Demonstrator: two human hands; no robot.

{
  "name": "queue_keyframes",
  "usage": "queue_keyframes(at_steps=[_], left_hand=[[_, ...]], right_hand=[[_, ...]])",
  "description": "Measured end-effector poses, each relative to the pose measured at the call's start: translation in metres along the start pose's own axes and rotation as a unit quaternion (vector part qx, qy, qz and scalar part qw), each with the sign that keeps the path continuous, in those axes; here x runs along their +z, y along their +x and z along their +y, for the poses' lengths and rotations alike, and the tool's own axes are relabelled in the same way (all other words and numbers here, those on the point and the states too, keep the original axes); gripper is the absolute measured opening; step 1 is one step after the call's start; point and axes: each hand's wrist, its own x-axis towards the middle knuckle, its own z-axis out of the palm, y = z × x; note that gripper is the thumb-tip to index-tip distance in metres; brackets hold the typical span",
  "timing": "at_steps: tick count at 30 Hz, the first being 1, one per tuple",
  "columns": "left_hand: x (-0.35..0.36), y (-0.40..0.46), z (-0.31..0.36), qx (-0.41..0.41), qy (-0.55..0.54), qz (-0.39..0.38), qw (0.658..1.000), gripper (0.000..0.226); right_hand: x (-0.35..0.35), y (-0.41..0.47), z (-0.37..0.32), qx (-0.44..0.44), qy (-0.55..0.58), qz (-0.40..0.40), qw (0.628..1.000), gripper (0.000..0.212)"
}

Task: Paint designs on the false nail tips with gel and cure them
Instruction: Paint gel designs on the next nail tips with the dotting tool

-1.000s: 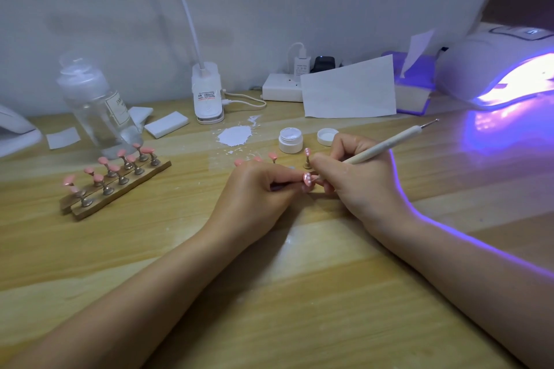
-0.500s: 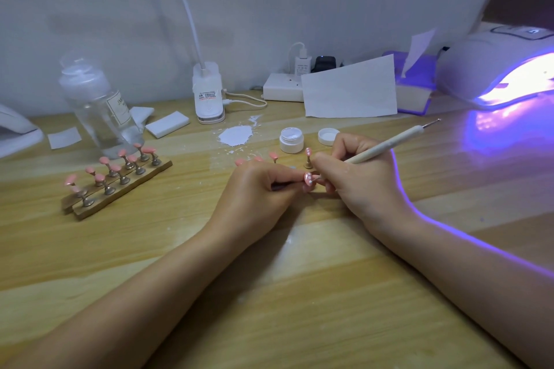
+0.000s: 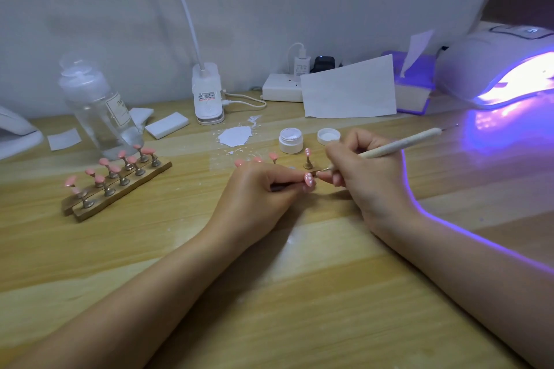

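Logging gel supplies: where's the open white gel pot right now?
Head view, centre of table: the open gel pot stands behind the hands, its lid just right, white smear to its left.

The bottle (image 3: 99, 108) label and lamp base (image 3: 207, 94) sticker print are illegible.

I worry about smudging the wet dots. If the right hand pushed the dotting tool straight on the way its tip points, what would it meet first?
Most likely the pink nail tip held by the left hand. The right hand aims the dotting tool leftward at it, the working end close beside it; whether they touch is unclear.
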Motion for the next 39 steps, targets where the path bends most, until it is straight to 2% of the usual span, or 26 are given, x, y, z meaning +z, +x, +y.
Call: queue_keyframes(at_steps=[3, 6, 9, 19, 27, 31, 36, 39], left_hand=[[0.000, -0.001, 0.002, 0.002, -0.012, 0.000, 1.000, 0.011], [0.000, -0.002, 0.005, -0.003, -0.035, 0.006, 0.999, 0.011], [0.000, -0.003, 0.010, 0.009, -0.051, 0.013, 0.999, 0.011], [-0.003, -0.006, 0.019, 0.121, -0.029, 0.112, 0.986, 0.018], [-0.023, 0.008, 0.023, 0.056, -0.092, 0.185, 0.977, 0.009], [-0.032, 0.018, 0.019, 0.002, -0.091, 0.143, 0.986, 0.008], [-0.031, 0.028, 0.017, -0.020, 0.033, 0.067, 0.997, 0.016], [-0.029, 0.033, 0.016, -0.053, 0.064, 0.025, 0.996, 0.020]], right_hand=[[-0.003, 0.005, 0.001, 0.046, 0.067, 0.046, 0.996, 0.046], [-0.005, 0.008, 0.001, 0.067, 0.111, 0.064, 0.989, 0.037], [-0.005, 0.009, 0.000, 0.078, 0.122, 0.072, 0.987, 0.031], [-0.005, 0.010, -0.003, 0.097, 0.132, 0.098, 0.982, 0.037], [-0.006, 0.011, -0.001, 0.102, 0.123, 0.087, 0.983, 0.040], [-0.005, 0.011, -0.001, 0.104, 0.122, 0.083, 0.984, 0.039], [-0.006, 0.011, -0.001, 0.106, 0.121, 0.076, 0.984, 0.039], [-0.006, 0.010, -0.001, 0.105, 0.118, 0.072, 0.985, 0.039]])
